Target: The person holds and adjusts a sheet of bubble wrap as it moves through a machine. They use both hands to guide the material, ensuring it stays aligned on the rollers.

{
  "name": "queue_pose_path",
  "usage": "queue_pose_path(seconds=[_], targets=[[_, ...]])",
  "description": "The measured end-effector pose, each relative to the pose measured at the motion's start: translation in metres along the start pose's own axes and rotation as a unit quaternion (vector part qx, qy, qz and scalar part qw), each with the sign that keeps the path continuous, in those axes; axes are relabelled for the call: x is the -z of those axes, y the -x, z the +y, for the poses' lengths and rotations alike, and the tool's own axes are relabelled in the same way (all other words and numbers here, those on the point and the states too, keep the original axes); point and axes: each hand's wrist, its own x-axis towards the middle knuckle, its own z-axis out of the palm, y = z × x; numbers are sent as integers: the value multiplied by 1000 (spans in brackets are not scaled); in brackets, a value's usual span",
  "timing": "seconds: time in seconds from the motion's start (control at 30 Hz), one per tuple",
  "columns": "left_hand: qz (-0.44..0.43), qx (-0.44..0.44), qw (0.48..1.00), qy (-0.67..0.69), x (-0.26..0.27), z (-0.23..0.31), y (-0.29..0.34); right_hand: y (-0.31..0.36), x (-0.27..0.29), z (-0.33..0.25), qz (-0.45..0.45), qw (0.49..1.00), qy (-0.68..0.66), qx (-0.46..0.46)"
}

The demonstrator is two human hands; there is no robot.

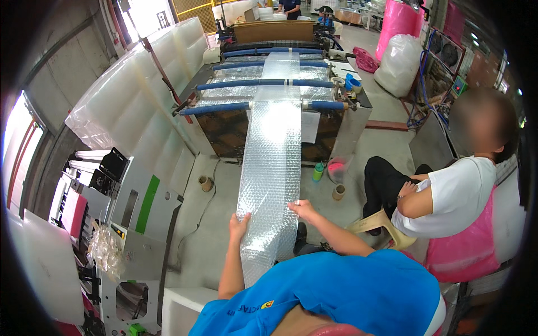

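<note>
- A long strip of clear bubble wrap [270,168] runs from the machine down to the person's lap, and both hands are on its near end.
- Left hand [239,226] presses against the strip's left edge, fingers laid flat along it (I cannot tell whether they curl under); right hand [304,209] pinches the right edge, thumb on top, closed on the film.
- Between the two grips the sheet lies flat and taut, bubbles glinting white where light hits; below the grips it drops toward the blue shirt [336,294].
- Beyond the grips the strip climbs over blue rollers [224,107] on the machine [330,126], narrower than the rollers, so bare roller shows on both sides.
- Left of the left grip: open concrete floor [213,224], a cardboard core [206,183] standing on it, then a grey panel with a green stripe [147,204].
- Right of the right grip, room is tighter: another cardboard core [338,192] and a green bottle [318,171] stand near the machine's foot, and a seated person in a white shirt [457,196] sits on a beige stool [381,224] close by.
- Far beyond, a pink roll [399,22] and a full clear sack [399,64] stand by the aisle.
</note>
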Motion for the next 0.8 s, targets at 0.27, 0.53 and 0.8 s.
queue_pose_path(seconds=[0.27, 0.53, 0.8], targets=[[-257, 19, 966, -14, -5, -38, -51, -16, 11, 1, -53, 992, 66, -98], [-242, 152, 958, 30, -33, -5, -113, -44, 14, 26, -115, 976, 53, -179], [-272, 0, 914, -300, -82, -38, -145, -74, 21, 73, -111, 977, 74, -168]])
